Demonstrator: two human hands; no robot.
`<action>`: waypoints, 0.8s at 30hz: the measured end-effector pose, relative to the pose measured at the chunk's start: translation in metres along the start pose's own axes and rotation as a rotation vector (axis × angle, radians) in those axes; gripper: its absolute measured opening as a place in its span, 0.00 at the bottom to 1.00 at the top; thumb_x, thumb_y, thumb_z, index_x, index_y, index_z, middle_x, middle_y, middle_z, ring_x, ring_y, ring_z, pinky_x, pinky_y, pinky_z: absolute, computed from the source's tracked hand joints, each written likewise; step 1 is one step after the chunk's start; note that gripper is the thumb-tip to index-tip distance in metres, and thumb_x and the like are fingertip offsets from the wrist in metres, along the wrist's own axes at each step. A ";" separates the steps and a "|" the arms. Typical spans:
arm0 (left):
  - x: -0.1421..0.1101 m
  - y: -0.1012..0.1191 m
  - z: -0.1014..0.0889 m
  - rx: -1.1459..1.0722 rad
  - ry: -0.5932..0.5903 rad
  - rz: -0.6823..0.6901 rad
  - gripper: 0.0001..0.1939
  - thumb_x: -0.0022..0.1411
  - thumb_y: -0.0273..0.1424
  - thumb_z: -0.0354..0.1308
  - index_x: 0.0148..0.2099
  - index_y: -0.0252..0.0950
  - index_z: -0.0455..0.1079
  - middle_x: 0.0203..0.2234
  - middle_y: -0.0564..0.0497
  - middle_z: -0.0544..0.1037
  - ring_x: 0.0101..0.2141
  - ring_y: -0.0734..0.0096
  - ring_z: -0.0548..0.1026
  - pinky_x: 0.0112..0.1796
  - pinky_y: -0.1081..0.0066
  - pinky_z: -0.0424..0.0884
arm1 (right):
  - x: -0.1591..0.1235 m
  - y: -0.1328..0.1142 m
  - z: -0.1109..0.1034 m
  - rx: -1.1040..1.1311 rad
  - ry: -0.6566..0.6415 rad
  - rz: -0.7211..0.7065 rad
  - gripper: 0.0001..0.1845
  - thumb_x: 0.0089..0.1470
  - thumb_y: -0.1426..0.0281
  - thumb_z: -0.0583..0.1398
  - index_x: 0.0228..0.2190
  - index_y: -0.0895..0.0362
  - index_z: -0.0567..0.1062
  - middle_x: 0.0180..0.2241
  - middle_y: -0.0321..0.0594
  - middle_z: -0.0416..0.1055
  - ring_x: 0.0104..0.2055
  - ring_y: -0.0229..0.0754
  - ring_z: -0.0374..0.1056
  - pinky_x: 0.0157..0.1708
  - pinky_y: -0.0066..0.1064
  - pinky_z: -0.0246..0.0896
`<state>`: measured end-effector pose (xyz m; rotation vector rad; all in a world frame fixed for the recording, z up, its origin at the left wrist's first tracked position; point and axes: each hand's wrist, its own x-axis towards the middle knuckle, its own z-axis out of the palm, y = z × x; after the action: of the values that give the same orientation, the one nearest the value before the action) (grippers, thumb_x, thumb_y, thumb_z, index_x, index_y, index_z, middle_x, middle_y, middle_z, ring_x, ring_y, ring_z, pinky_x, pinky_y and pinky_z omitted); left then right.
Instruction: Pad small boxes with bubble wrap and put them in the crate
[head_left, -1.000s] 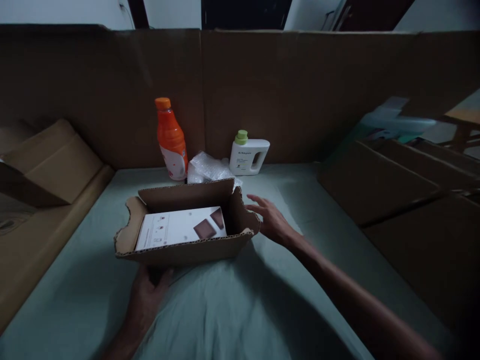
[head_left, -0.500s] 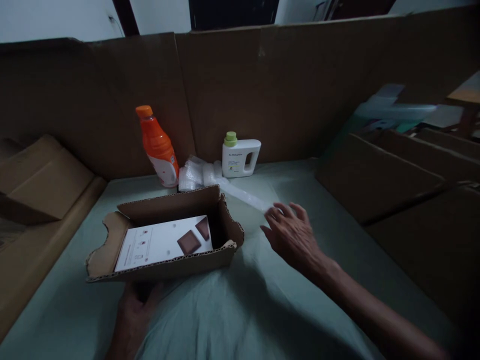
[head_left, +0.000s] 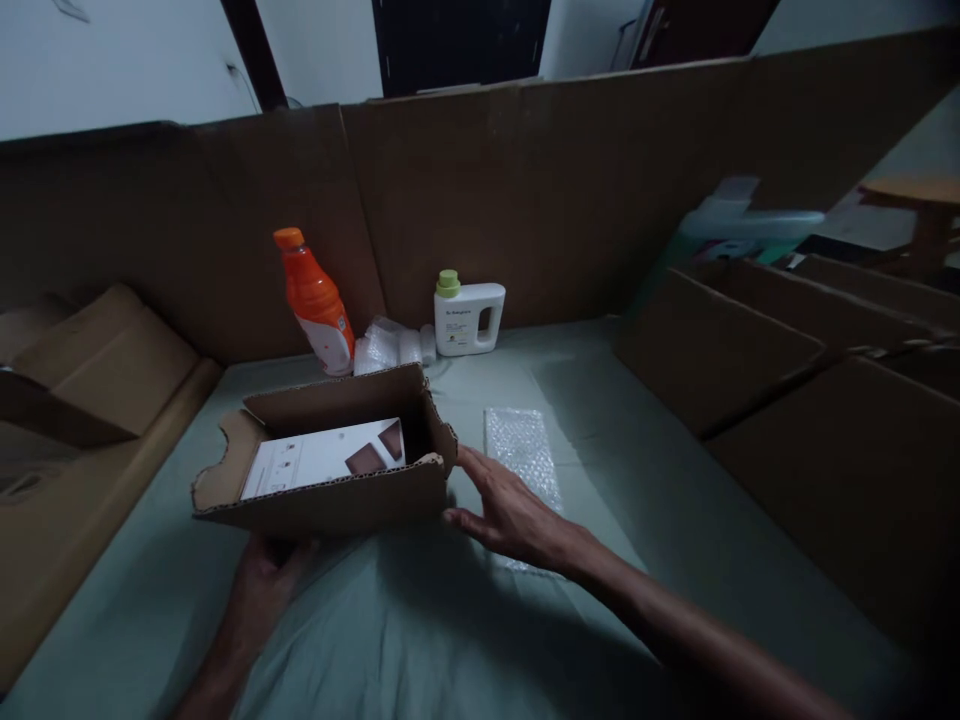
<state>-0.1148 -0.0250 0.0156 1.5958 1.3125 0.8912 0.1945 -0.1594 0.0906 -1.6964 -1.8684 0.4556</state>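
My left hand (head_left: 270,570) holds an open-topped cardboard box (head_left: 330,503) from its near underside; its fingertips are hidden behind the box. Inside the box lies a white carton (head_left: 300,460) printed with brown squares. At the right end of the box is my right hand (head_left: 502,505), fingers stretched out and apart, fingertips at the box's corner. Under and beyond this hand, a sheet of bubble wrap (head_left: 521,440) is spread on the green cloth (head_left: 420,620).
At the back stand an orange bottle (head_left: 319,310) and a white jug (head_left: 470,320) with a green cap, more bubble wrap (head_left: 382,345) between them. Cardboard boxes (head_left: 757,330) stand on the right, another (head_left: 105,350) on the left. A cardboard wall (head_left: 570,200) runs behind.
The bubble wrap strip has left my right hand and now lies flat on the cloth. My right hand has moved left to the box, which stays in my left hand.
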 end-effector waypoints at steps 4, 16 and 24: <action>0.016 0.018 0.018 0.025 -0.015 0.006 0.34 0.49 0.46 0.67 0.55 0.34 0.67 0.51 0.39 0.79 0.55 0.49 0.75 0.58 0.53 0.69 | 0.016 0.014 0.011 0.126 0.085 0.005 0.35 0.60 0.63 0.61 0.64 0.58 0.59 0.60 0.55 0.67 0.60 0.55 0.67 0.55 0.48 0.66; -0.004 0.022 0.040 0.012 -0.051 0.087 0.40 0.57 0.40 0.62 0.68 0.35 0.55 0.61 0.36 0.69 0.61 0.52 0.68 0.63 0.51 0.62 | -0.079 0.042 -0.012 -0.174 -0.027 0.044 0.31 0.57 0.62 0.64 0.60 0.54 0.68 0.62 0.52 0.66 0.62 0.56 0.64 0.58 0.53 0.62; -0.104 0.040 0.072 0.334 -0.319 0.706 0.23 0.63 0.27 0.56 0.61 0.39 0.67 0.62 0.40 0.68 0.63 0.54 0.66 0.61 0.53 0.66 | -0.093 0.027 0.028 -0.392 0.092 -0.008 0.15 0.62 0.79 0.53 0.40 0.55 0.78 0.46 0.46 0.79 0.48 0.49 0.73 0.53 0.46 0.62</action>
<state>-0.0547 -0.1424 0.0253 2.4234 0.6870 0.7888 0.2019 -0.2437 0.0356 -1.9182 -1.9885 0.0023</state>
